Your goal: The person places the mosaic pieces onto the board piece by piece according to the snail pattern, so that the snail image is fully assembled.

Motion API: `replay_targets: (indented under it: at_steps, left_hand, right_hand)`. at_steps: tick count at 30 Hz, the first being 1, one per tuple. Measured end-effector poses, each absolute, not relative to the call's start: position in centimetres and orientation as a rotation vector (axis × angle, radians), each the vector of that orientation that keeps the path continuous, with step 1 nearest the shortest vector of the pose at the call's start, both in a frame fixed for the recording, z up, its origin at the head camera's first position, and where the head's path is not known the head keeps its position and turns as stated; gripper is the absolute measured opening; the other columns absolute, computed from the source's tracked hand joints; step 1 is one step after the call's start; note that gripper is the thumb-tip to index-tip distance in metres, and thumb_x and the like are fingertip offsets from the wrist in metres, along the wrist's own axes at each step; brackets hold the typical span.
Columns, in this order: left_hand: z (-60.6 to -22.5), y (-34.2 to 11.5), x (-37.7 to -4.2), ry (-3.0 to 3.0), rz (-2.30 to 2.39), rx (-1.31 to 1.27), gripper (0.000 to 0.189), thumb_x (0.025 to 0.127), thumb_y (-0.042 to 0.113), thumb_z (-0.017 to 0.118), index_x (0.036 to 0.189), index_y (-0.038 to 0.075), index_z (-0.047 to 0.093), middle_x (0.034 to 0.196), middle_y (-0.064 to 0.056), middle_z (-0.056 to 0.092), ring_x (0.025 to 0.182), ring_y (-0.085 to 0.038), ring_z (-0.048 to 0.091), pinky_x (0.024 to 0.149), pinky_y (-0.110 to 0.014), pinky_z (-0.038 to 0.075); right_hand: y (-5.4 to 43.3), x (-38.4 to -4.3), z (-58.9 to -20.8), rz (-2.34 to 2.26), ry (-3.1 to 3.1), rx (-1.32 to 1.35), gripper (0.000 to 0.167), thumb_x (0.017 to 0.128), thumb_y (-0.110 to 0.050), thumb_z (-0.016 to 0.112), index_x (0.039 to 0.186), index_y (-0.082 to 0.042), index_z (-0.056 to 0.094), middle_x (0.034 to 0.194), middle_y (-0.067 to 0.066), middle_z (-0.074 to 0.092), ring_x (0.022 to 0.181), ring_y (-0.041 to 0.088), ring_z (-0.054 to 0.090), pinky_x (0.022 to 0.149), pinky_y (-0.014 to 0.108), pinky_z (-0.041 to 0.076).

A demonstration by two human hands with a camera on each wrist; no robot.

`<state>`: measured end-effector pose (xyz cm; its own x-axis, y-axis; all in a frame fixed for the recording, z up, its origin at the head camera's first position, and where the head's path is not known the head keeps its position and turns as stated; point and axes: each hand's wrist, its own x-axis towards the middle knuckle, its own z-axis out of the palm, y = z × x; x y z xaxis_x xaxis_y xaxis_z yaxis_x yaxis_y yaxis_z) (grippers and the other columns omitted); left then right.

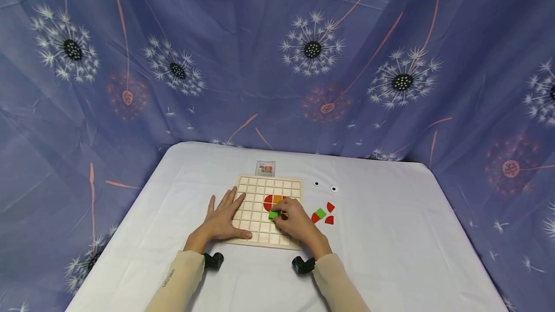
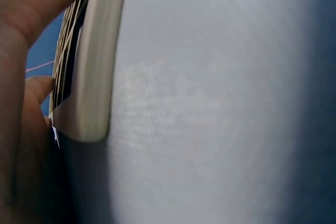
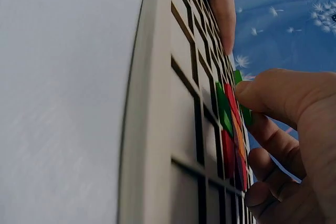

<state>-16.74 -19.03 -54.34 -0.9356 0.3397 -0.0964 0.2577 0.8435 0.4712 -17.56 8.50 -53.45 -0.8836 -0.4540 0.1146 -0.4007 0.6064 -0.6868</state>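
Observation:
A wooden grid board (image 1: 253,227) lies on the white-covered table. My left hand (image 1: 223,220) rests spread along its left side, thumb on the lower left part, fingers over the upper left edge. My right hand (image 1: 297,218) pinches a green square tile (image 3: 245,115) between thumb and fingers, just above the grid. Below it, red quarter-round pieces (image 1: 268,202), an orange square tile (image 1: 277,199) and another green tile (image 3: 224,109) sit in the cells. The right hand partly hides this group. In the left wrist view, the thumb reaches over the board's thick edge (image 2: 97,98).
Right of the board lie a loose green square (image 1: 320,213) and red quarter-round pieces (image 1: 330,207). Two white discs with black dots (image 1: 334,189) lie farther back. A small printed pattern card (image 1: 265,168) touches the board's far edge. A dandelion-patterned curtain (image 1: 243,61) hangs behind the table.

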Motion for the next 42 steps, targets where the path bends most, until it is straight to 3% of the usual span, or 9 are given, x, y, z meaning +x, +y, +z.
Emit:
replay_targets:
  at_steps: [4,13,22,23,35,42]
  left_hand:
    - [-54.3,-19.0,-16.7,2.831,0.701,0.461,0.13,0.066,0.076,0.081,0.166,0.015,0.023,0.173,-0.018,0.005,0.16,-0.04,0.007,0.122,-0.07,-0.009]
    - [-54.1,-18.9,-16.7,2.833,0.696,0.461,0.13,0.067,0.075,0.081,0.166,0.015,0.022,0.173,-0.018,0.005,0.16,-0.04,0.006,0.122,-0.069,-0.009]
    - [-54.1,-18.8,-16.7,2.841,0.687,0.477,0.13,0.066,0.076,0.081,0.165,0.014,0.024,0.173,-0.019,0.006,0.16,-0.041,0.008,0.122,-0.07,-0.008]
    - [-54.1,-18.8,-16.7,2.842,0.688,0.478,0.129,0.066,0.076,0.081,0.165,0.014,0.024,0.173,-0.019,0.006,0.16,-0.041,0.008,0.122,-0.07,-0.007]
    - [-54.2,-18.9,-16.7,2.839,0.679,0.472,0.13,0.066,0.077,0.08,0.165,0.014,0.023,0.173,-0.019,0.006,0.16,-0.041,0.008,0.122,-0.07,-0.008]
    - [-54.4,-19.0,-16.7,2.843,0.673,0.466,0.131,0.065,0.078,0.08,0.166,0.015,0.023,0.173,-0.019,0.006,0.16,-0.041,0.007,0.122,-0.07,-0.008]
  right_hand:
    - [8.0,-17.7,-53.3,-1.146,2.745,-0.729,0.023,0.092,-0.016,0.075,0.115,-0.013,0.079,0.105,-0.003,0.066,0.101,0.015,0.054,0.089,0.033,0.052]
    - [7.3,-17.8,-53.7,-1.102,2.748,-0.754,0.02,0.093,-0.018,0.074,0.113,-0.015,0.079,0.116,0.0,0.068,0.111,0.018,0.055,0.098,0.039,0.052]
    - [6.8,-17.7,-53.6,-1.045,2.783,-0.782,0.017,0.093,-0.017,0.075,0.108,-0.015,0.081,0.117,0.001,0.07,0.113,0.02,0.055,0.1,0.04,0.051]
    - [6.8,-17.6,-53.5,-1.037,2.783,-0.786,0.017,0.093,-0.017,0.075,0.108,-0.014,0.081,0.117,0.001,0.07,0.113,0.02,0.056,0.105,0.041,0.049]
    - [6.7,-17.3,-53.8,-0.961,2.81,-0.795,0.018,0.095,-0.023,0.075,0.111,-0.017,0.081,0.117,-0.001,0.068,0.111,0.019,0.053,0.098,0.039,0.053]
    - [7.4,-17.0,-53.5,-1.035,2.808,-0.747,0.028,0.093,-0.024,0.076,0.119,-0.016,0.077,0.119,-0.002,0.067,0.113,0.019,0.052,0.099,0.041,0.052]
